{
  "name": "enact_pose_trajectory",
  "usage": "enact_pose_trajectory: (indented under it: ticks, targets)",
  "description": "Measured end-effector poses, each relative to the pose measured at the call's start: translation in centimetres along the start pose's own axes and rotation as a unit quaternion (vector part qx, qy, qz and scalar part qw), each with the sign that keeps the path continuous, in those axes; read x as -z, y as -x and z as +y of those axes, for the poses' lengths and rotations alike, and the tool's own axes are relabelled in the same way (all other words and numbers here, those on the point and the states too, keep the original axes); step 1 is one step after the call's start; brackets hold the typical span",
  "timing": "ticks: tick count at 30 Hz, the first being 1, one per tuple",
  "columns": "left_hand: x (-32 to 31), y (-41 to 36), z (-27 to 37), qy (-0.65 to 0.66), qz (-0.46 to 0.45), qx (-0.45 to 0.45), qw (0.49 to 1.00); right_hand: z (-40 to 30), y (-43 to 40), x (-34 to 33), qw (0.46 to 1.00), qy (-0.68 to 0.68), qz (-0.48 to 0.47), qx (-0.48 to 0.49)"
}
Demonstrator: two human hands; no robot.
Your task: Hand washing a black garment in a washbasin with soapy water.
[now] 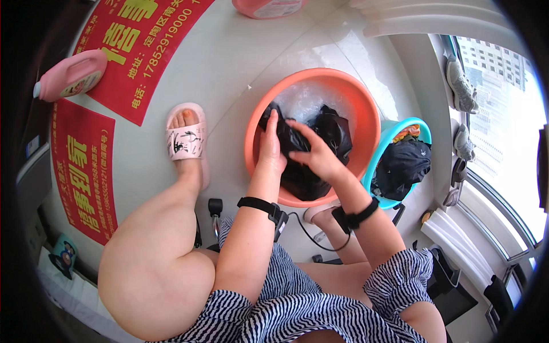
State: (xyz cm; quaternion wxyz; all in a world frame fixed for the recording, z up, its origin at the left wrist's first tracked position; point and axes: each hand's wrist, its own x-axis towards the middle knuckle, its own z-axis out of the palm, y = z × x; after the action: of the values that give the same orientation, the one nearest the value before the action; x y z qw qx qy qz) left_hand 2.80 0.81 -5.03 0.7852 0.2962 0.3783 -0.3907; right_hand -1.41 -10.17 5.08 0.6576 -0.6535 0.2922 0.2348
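A wet black garment [302, 178] lies bunched in an orange plastic basin [371, 115], partly in sudsy water [306, 96]. My left hand [271, 145] is at the basin's left side with black fabric against its palm; some of its fingers are hidden. Over the middle of the garment is my right hand [319, 152], its thumb and index finger spread apart, with fabric beneath and beside them. Another bulge of the same dark cloth rises to the right of that hand. Black straps with small devices circle both wrists, and a cable joins them.
A turquoise basin [424, 124] holding dark clothing [405, 163] stands right of the orange one. Pink detergent jugs [79, 75] are at the left and top. Red printed mats [88, 171] cover the left floor. Shoes [462, 85] line the window ledge. The tile floor looks wet in places.
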Motion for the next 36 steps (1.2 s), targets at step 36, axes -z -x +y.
enact_pose_trajectory:
  ticks: [36]
  targets:
    - [-5.0,2.7,-0.4,-0.317,0.144,-0.179,0.920,2.2,-4.9,4.6,0.880,0.343,0.321,0.069]
